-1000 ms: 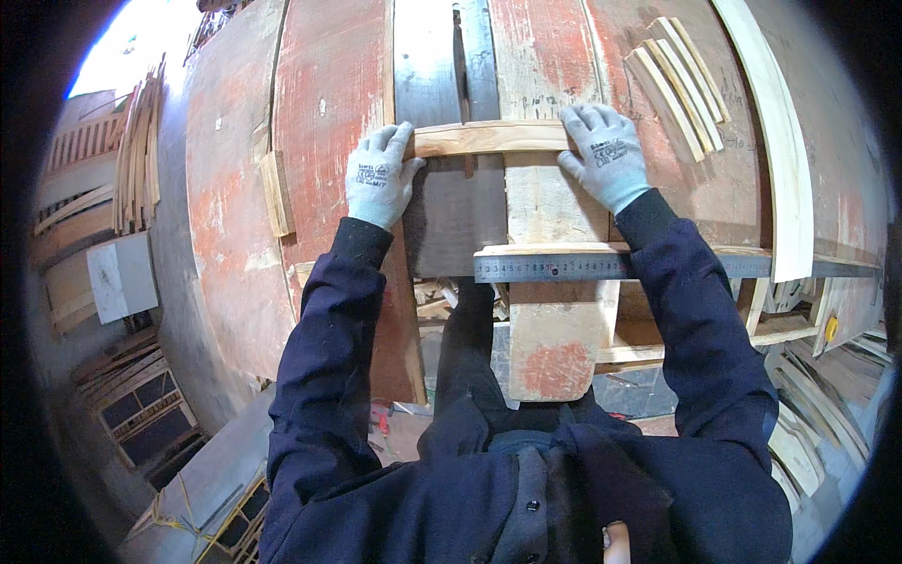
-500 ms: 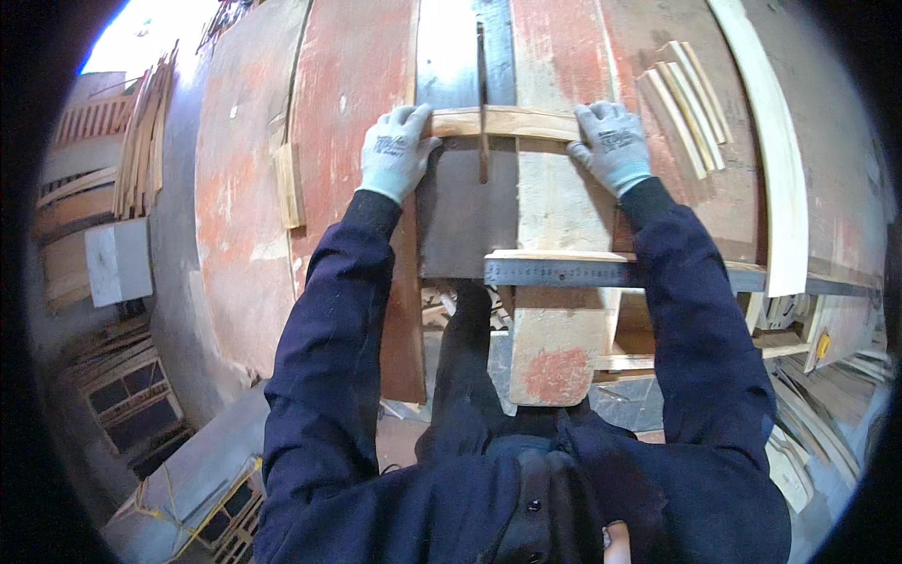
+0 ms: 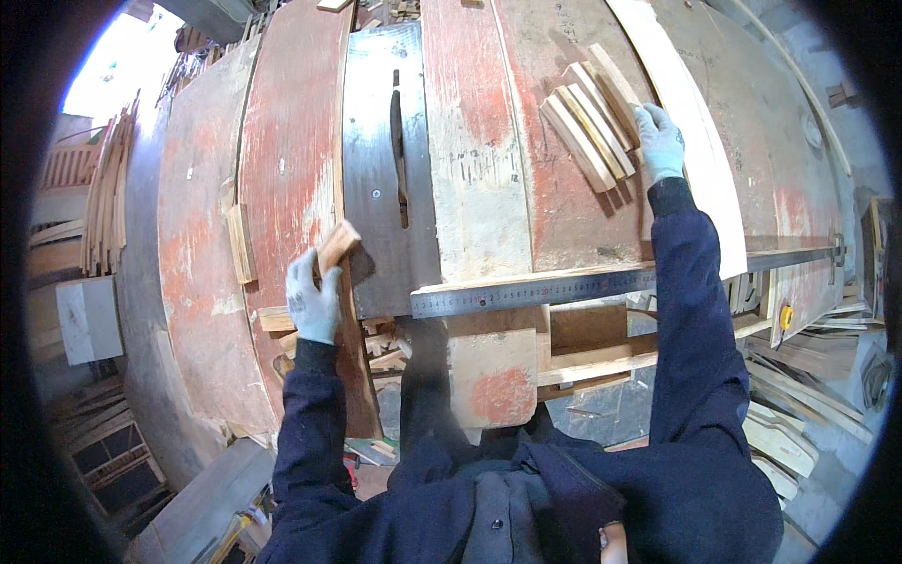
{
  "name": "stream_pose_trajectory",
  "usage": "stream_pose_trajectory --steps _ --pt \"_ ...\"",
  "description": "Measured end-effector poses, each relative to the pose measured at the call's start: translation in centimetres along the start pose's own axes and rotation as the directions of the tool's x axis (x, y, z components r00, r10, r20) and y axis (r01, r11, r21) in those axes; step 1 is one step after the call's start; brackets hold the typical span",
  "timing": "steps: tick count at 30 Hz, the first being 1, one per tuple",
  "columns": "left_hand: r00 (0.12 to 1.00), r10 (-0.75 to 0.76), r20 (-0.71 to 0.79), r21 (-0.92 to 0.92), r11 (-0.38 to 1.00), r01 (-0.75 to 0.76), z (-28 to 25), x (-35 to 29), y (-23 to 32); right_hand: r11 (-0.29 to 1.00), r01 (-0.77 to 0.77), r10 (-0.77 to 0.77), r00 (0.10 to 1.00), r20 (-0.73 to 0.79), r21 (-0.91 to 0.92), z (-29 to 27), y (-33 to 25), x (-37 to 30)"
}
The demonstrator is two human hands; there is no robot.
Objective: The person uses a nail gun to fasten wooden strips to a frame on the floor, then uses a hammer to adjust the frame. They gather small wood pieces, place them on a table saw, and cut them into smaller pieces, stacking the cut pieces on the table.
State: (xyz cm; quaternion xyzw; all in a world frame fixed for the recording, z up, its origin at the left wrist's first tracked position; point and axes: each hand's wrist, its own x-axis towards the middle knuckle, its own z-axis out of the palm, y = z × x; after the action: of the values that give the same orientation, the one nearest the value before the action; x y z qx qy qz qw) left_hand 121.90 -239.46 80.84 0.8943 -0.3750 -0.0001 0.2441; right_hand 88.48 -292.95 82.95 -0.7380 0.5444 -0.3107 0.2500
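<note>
My left hand [image 3: 313, 299], in a pale work glove, is closed around a short wooden block [image 3: 339, 243] at the edge of the dark metal plate [image 3: 374, 268]. A narrow saw blade [image 3: 396, 141] stands in the slot of that plate, right of and beyond the block. Farther right, my gloved right hand [image 3: 661, 141] is closed on the near end of a wooden strip [image 3: 613, 86], its fingertips partly hidden. That strip lies at the right side of a row of several wooden strips [image 3: 584, 139] on the worn red-and-grey table.
A steel ruler [image 3: 526, 289] runs along a wooden fence near the table's front edge. Left of the plate lies a loose wooden block [image 3: 241, 244]. A long pale board [image 3: 691, 122] lies on the right. Stacked sticks [image 3: 111, 193] lean at the far left.
My hands have come apart from the wooden piece held across the blade. The left moved nearer with a short block; the right moved to the row of strips. The view has shifted.
</note>
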Motion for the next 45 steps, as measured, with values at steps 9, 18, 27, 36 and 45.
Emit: stream_pose_trajectory --steps 9,18,27,36,45 --pt "0.99 -0.002 -0.139 0.12 0.993 0.019 2.8 -3.9 1.1 0.919 0.133 -0.052 0.974 0.22 -0.372 1.9 -0.2 1.5" --pt "0.991 -0.011 -0.133 0.167 0.985 0.034 2.6 -3.7 1.5 0.855 0.264 -0.133 0.943 0.305 -0.447 4.5 -3.2 -0.5" --pt "0.991 -0.046 -0.123 0.162 0.985 0.066 2.7 -3.7 1.0 0.87 0.371 -0.233 0.89 0.391 -0.326 3.7 -3.2 -12.7" --pt "0.938 -0.341 0.058 -0.819 0.522 0.24 5.5 -3.9 17.3 0.933 0.238 -0.109 0.902 0.417 -0.27 3.2 -4.1 -12.9" --pt "0.79 -0.261 0.555 -0.701 0.365 0.613 12.7 -1.0 30.9 0.961 -0.186 -0.003 0.731 0.682 0.204 5.3 5.2 -5.5"
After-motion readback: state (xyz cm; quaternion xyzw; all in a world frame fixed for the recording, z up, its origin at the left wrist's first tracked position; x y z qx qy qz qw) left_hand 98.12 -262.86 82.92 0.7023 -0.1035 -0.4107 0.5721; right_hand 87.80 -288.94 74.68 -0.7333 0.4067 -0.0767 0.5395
